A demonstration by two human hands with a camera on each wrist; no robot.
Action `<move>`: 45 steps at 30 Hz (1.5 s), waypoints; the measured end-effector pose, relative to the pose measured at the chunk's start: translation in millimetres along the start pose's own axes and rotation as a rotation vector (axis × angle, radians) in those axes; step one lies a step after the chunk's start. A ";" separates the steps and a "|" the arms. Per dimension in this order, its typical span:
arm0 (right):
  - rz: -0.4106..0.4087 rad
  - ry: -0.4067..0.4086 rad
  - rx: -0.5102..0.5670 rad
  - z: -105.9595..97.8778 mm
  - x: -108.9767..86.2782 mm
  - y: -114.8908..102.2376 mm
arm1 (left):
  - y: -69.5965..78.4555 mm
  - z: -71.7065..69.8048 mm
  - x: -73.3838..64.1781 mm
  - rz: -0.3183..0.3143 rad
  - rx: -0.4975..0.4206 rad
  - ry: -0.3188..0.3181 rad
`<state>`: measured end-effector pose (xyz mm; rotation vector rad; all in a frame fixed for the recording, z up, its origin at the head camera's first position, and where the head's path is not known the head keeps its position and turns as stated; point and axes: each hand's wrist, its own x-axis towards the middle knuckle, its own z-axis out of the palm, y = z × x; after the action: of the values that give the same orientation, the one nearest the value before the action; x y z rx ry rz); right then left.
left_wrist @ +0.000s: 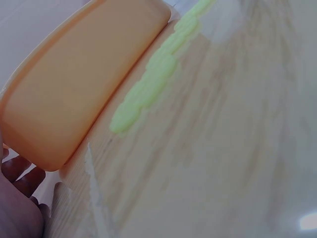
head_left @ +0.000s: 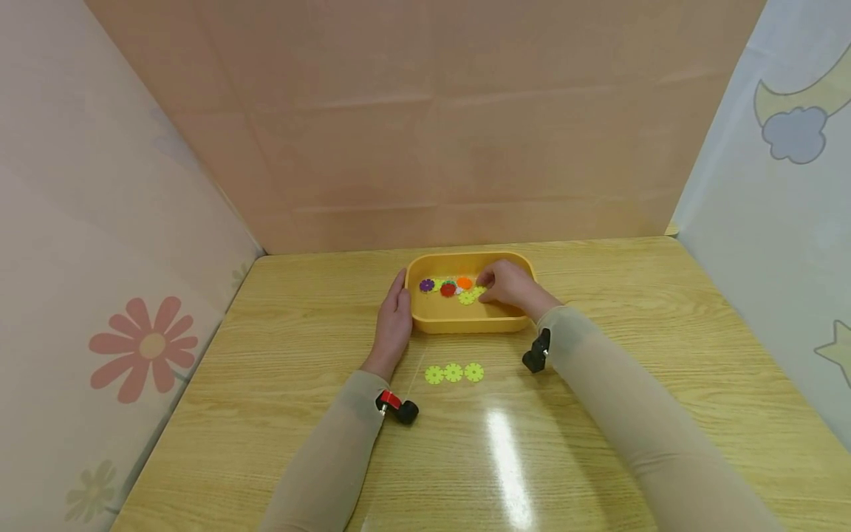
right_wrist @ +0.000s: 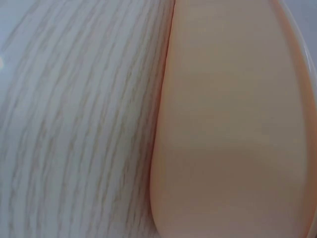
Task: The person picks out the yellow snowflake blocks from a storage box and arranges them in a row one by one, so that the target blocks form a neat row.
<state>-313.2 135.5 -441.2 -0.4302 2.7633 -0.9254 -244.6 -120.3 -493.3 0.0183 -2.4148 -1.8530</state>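
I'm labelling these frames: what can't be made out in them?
- Head view: what the right hand grips, if anything; the hand itself covers it.
- Left wrist view: the yellow discs, blurred and cut off by the top edge.
- Right wrist view: contents of the tray, hidden behind its side.

Wood-grain table, peach back wall, flower-printed left wall, cloud-printed right wall, glare

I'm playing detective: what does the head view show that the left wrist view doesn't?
Only head: the bare right hand and purple, red and orange round plastic discs inside the yellow-orange plastic tray.

Only left wrist: nothing new, just the tray's outer wall closer.

Both: that tray, the bare left hand, a row of yellow-green flat discs, the light wooden table.
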 end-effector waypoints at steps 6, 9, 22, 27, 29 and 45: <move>-0.009 -0.012 0.026 1.4 -0.9 -1.1 | 1.1 -0.5 -1.2 -0.009 0.000 0.002; -0.019 -0.019 0.021 1.1 -1.8 -1.6 | 0.9 -0.4 -1.1 -0.012 -0.005 -0.002; -0.021 -0.001 -0.032 1.1 -3.0 0.1 | 3.2 1.6 -2.1 -0.007 -0.003 0.001; -0.032 0.014 -0.054 1.5 -3.4 0.7 | 2.5 2.9 -1.3 -0.002 -0.008 0.003; -0.032 0.024 -0.055 1.4 -3.7 0.5 | 2.5 3.4 -1.3 -0.005 -0.004 0.006; -0.091 0.184 0.012 1.0 -12.7 -8.7 | 0.7 3.2 -1.0 -0.008 0.011 0.003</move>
<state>-299.2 132.5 -435.5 -0.4962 2.9223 -1.0525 -243.9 -117.0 -493.5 0.0311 -2.4261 -1.8417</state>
